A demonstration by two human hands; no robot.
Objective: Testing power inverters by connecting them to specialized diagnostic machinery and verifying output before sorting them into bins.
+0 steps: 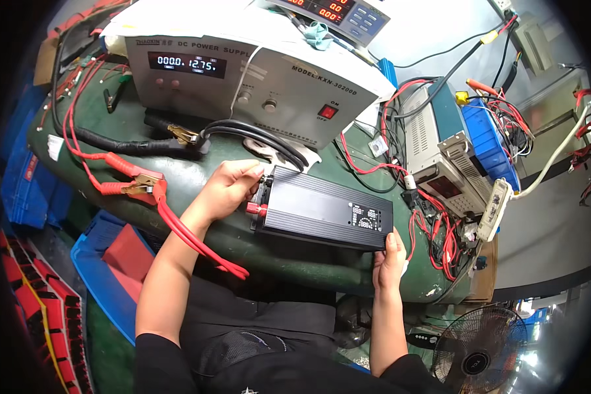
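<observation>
Black ribbed metal box [322,209] lies lengthwise between both hands on the green table [256,246]: left hand [228,188] grips its terminal end, right hand [389,259] its display corner.

The inverter box [325,209] lies on the bench [256,246], before the power supply [256,82], with a clamp [144,185] to its left.

On my bench [289,253] I count one black inverter [325,209], one grey power supply [243,79], two clamps: red [141,186], black [185,136].
</observation>
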